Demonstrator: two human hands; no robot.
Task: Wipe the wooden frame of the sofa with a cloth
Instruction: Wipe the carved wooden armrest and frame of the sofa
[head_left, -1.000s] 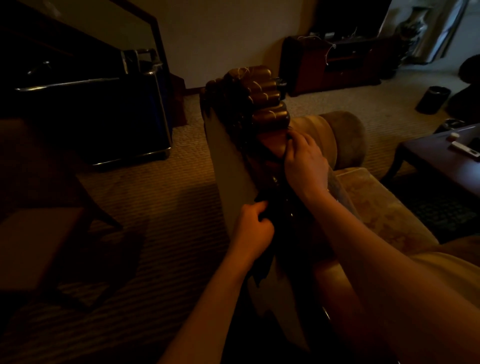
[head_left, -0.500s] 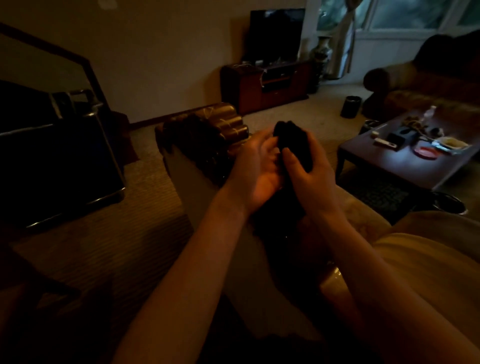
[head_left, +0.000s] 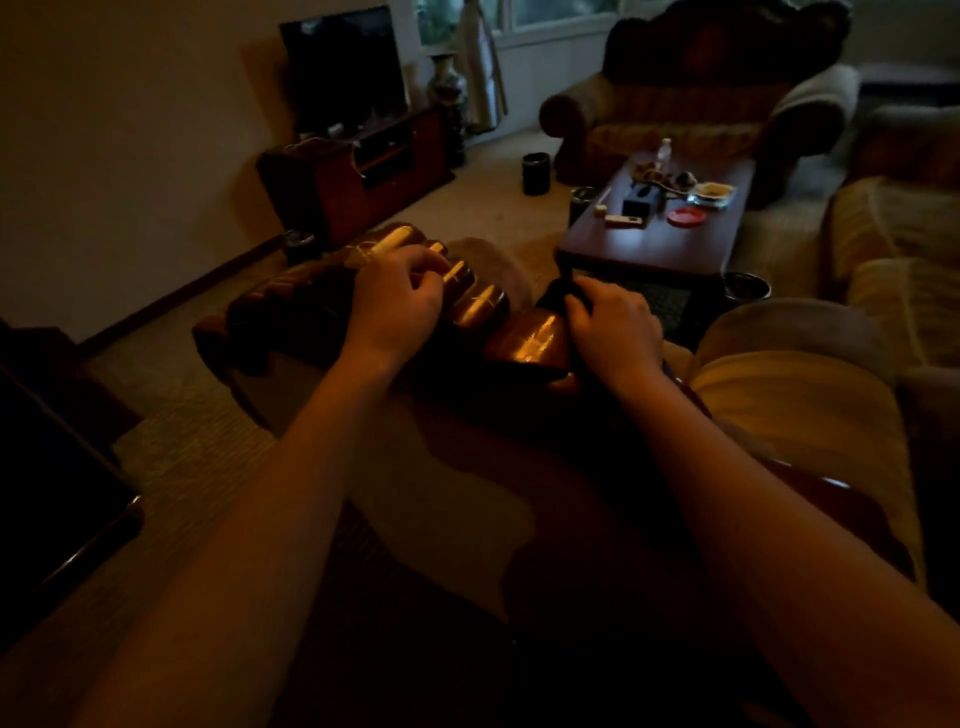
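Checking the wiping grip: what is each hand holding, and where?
Right hand grips the dark cloth bunched on the frame. Left hand rests on the carved wooden frame.

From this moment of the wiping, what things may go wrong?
1. The room is dim, so dust in the grooves of the carved wooden frame may be missed.
2. The right hand grips the dark cloth bunched small, so each pass may cover little wood.
3. The left hand rests bare on the glossy carving and may leave fingerprints.

No legible text or labels.
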